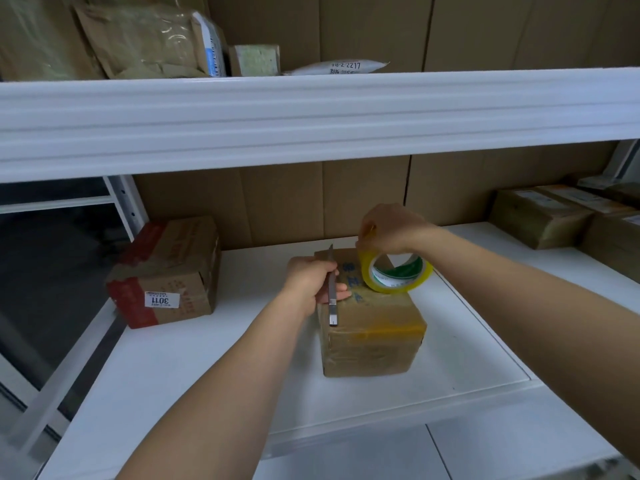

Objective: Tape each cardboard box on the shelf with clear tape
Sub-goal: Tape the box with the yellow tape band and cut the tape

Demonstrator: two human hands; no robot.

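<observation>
Yellowish clear tape roll [398,273] rests on the box [372,327] at mid-shelf [214,362]; the right hand [389,228] pinches its loose end. The left hand [310,280] grips a knife [332,289] over the box's top. Another box [166,271] sits left.

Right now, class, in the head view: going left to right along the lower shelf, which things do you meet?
Red-taped box → left hand → utility knife → tape roll → brown boxes.

box [372,336] mid-shelf [214,368] | tape roll [396,273] on box top, right | knife [332,289] at box's left edge | labelled box [166,275] left | stacked boxes [540,216] far right
</observation>
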